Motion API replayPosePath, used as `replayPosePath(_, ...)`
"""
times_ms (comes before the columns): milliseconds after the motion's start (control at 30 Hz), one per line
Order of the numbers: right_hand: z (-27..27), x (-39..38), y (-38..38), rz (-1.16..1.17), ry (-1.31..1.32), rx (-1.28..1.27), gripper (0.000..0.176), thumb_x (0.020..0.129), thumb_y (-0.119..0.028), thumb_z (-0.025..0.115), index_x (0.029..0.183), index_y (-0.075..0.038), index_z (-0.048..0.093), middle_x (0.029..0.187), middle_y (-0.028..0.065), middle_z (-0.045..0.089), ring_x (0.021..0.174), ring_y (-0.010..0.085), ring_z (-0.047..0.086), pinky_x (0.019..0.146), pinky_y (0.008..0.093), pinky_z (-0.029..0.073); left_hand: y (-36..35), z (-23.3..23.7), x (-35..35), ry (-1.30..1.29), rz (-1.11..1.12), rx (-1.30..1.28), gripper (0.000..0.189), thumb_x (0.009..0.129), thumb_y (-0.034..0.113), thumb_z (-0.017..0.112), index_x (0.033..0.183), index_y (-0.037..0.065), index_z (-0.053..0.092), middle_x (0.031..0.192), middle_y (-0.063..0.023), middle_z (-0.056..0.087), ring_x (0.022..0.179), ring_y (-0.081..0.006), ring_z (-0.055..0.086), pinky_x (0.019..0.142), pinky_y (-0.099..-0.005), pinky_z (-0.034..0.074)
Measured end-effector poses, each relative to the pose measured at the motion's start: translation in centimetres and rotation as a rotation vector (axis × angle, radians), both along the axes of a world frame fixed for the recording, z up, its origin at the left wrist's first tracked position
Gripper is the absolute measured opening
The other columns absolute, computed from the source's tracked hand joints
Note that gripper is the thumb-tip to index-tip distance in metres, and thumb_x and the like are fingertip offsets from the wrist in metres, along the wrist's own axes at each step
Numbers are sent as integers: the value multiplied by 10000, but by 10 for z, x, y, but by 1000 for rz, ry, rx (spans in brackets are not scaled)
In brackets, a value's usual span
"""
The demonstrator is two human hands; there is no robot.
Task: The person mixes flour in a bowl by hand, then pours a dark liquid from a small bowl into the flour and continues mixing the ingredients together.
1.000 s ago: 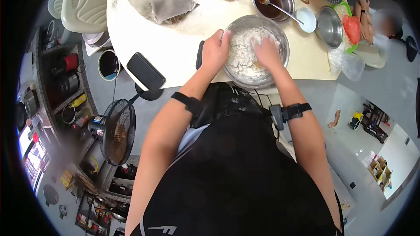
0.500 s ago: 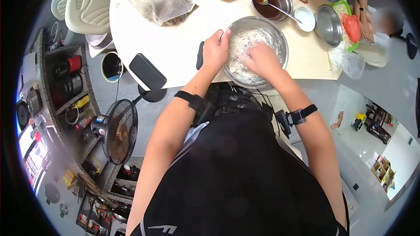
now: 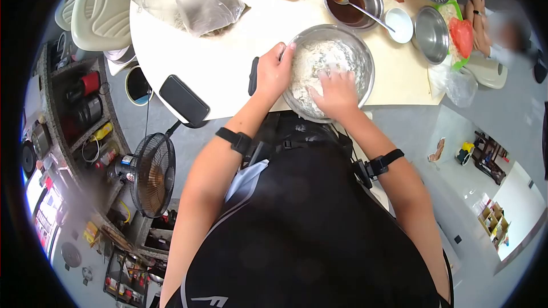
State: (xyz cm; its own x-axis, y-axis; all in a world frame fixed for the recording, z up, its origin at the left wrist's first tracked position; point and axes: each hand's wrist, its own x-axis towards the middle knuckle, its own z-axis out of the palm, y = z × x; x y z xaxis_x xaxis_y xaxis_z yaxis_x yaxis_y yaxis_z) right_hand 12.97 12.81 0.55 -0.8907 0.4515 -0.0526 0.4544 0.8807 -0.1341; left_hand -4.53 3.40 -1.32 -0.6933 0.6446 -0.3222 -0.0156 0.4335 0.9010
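Black phone (image 3: pixel 184 100) on table (image 3: pixel 228 63), near edge; black fan (image 3: pixel 153 177); pale chair (image 3: pixel 103 11) beside table.

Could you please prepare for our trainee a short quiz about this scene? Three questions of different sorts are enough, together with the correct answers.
1. Multiple choice: where are the fingers of the right hand?
A) on the phone
B) in the floury mix
C) on the fan

2. True or false: the left hand touches the rim of the mixing bowl.

3. Short answer: what colour is the small bowl under the end of the handle of the spoon?

Key: 1. B; 2. True; 3. White.
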Motion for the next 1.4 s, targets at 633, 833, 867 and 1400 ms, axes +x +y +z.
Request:
replayPosePath(633, -17, -37, 12, -612, -169, -373, 577, 969, -384, 639, 1301, 88, 614, 1429, 365, 528, 1354, 514, 470, 1166, 618, 305, 7, 6, -5, 31, -52, -31, 438, 1048, 368, 594, 798, 10, 567, 697, -271, 560, 672, -482, 550, 646, -491, 462)
replayPosePath(833, -32, -87, -15, -536, -70, -450, 484, 952, -242, 598, 1276, 117, 613, 1472, 380, 487, 1392, 488, 468, 1172, 556, 349, 8, 5, -2, 163, -43, -41, 459, 1066, 355, 563, 774, 1, 545, 667, -242, 543, 618, -383, 530, 628, -468, 456)
replayPosePath(867, -32, -82, -17, -509, -40, -447, 407, 942, -221, 587, 1203, 86, 648, 1342, 345, 594, 1275, 475, 566, 1134, 538, 403, 7, 4, 0, 168, -49, -65, 456, 1062, 363, 563, 784, 1, 562, 692, -262, 573, 660, -435, 568, 640, -488, 466)
replayPosePath(1400, 27, -2, 22, 461, -97, -311, 258, 863, -276, 696, 1035, -85, 725, 891, 109, 679, 1000, 321, 639, 946, 476, 467, 11, -1, 11, 164, -27, -80, 462, 1051, 406, 574, 807, 15, 594, 724, -260, 600, 690, -466, 585, 661, -490, 476)
